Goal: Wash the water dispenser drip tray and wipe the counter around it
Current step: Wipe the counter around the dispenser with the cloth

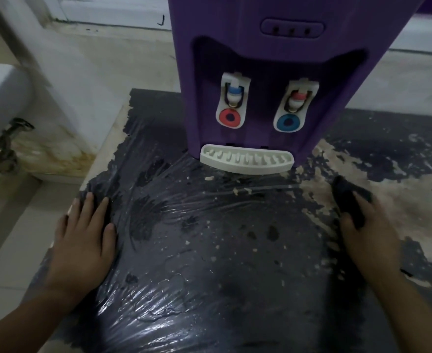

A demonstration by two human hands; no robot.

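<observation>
A purple water dispenser (273,59) stands at the back of a dark counter top (210,250) that is wet and streaked, with the coating peeled off on the right. Its white slotted drip tray (246,160) sits fitted at the dispenser's foot, under the two taps. My left hand (85,240) lies flat on the counter near its left edge, fingers spread, holding nothing. My right hand (370,238) presses a dark cloth (350,197) onto the counter to the right of the tray, beside the peeled patch.
The counter's left edge drops to a tiled floor (8,250). A white basin (1,98) with a rusty tap (6,143) stands at the far left. Pale crumbs of peeled coating (243,191) lie in front of the tray. A white wall ledge (113,14) runs behind.
</observation>
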